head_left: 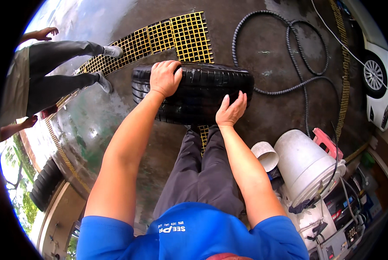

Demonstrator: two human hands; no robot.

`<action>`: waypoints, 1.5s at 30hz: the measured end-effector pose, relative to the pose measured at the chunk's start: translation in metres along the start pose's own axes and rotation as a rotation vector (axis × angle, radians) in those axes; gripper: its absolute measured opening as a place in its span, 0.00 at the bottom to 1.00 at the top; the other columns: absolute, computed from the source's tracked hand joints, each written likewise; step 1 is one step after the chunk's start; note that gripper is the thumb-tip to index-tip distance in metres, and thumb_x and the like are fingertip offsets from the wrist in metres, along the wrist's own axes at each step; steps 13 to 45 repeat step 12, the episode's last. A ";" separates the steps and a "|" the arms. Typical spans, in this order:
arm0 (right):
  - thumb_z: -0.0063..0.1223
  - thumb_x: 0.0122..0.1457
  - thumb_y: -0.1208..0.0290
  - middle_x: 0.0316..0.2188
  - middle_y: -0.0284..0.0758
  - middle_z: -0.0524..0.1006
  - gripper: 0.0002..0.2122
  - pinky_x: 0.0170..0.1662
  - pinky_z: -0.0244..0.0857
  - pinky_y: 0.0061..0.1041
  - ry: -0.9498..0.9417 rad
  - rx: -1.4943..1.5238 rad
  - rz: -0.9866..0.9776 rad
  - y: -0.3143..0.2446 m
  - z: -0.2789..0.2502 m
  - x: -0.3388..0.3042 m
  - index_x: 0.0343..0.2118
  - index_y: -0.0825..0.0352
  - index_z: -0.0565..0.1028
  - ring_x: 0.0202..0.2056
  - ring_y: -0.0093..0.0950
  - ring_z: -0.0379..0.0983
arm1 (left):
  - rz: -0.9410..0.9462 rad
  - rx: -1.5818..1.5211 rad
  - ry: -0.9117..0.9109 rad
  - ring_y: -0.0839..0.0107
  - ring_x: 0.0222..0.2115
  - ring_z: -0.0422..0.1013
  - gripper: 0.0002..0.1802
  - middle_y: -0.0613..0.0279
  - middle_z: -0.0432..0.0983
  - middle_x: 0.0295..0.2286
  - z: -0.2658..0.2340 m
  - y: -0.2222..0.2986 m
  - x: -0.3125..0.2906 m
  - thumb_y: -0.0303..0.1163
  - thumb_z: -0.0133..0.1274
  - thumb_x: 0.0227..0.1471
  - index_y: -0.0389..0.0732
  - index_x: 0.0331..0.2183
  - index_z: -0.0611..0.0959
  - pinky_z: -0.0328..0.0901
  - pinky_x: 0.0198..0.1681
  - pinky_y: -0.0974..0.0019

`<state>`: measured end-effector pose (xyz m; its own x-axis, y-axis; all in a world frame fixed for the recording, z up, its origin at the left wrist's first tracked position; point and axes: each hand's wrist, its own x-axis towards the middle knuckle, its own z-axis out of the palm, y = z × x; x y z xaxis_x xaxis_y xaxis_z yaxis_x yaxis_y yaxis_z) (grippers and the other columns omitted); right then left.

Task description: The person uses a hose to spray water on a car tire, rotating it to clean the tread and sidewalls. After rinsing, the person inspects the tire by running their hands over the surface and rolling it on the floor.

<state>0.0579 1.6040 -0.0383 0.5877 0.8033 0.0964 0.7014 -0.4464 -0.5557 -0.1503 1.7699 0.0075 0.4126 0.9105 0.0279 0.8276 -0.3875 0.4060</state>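
A black car tire (200, 80) stands upright on its tread in front of my legs, its grooved tread facing up toward me. My left hand (165, 78) grips its upper left part, fingers bent over the tread and thumb to the right. Against the near right part of the tread lies my right hand (232, 109), palm in and fingers stretched out. The tire's underside and most of its sidewalls are hidden.
Yellow floor grating (189, 37) lies beyond the tire, and another person (51, 78) stands at the left. A ribbed hose (272, 91) coils at the right. Near right are a white bucket (304, 162) and equipment; a white car (378, 86) is parked far right.
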 end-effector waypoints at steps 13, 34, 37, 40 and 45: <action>0.49 0.59 0.54 0.60 0.52 0.59 0.30 0.55 0.52 0.52 -0.002 -0.087 0.049 -0.018 0.002 -0.009 0.59 0.69 0.60 0.60 0.51 0.55 | -1.380 -0.342 -0.142 0.47 0.67 0.30 0.52 0.45 0.32 0.66 -0.009 0.137 -0.035 0.54 0.56 0.51 0.42 0.66 0.48 0.34 0.66 0.38; 0.49 0.59 0.54 0.60 0.52 0.59 0.30 0.55 0.52 0.52 -0.002 -0.087 0.049 -0.018 0.002 -0.009 0.59 0.69 0.60 0.60 0.51 0.55 | -1.380 -0.342 -0.142 0.47 0.67 0.30 0.52 0.45 0.32 0.66 -0.009 0.137 -0.035 0.54 0.56 0.51 0.42 0.66 0.48 0.34 0.66 0.38; 0.49 0.59 0.54 0.60 0.52 0.59 0.30 0.55 0.52 0.52 -0.002 -0.087 0.049 -0.018 0.002 -0.009 0.59 0.69 0.60 0.60 0.51 0.55 | -1.380 -0.342 -0.142 0.47 0.67 0.30 0.52 0.45 0.32 0.66 -0.009 0.137 -0.035 0.54 0.56 0.51 0.42 0.66 0.48 0.34 0.66 0.38; 0.49 0.59 0.54 0.60 0.52 0.59 0.30 0.55 0.52 0.52 -0.002 -0.087 0.049 -0.018 0.002 -0.009 0.59 0.69 0.60 0.60 0.51 0.55 | -1.380 -0.342 -0.142 0.47 0.67 0.30 0.52 0.45 0.32 0.66 -0.009 0.137 -0.035 0.54 0.56 0.51 0.42 0.66 0.48 0.34 0.66 0.38; 0.49 0.59 0.54 0.60 0.52 0.59 0.30 0.55 0.52 0.52 -0.002 -0.087 0.049 -0.018 0.002 -0.009 0.59 0.69 0.60 0.60 0.51 0.55 | -1.380 -0.342 -0.142 0.47 0.67 0.30 0.52 0.45 0.32 0.66 -0.009 0.137 -0.035 0.54 0.56 0.51 0.42 0.66 0.48 0.34 0.66 0.38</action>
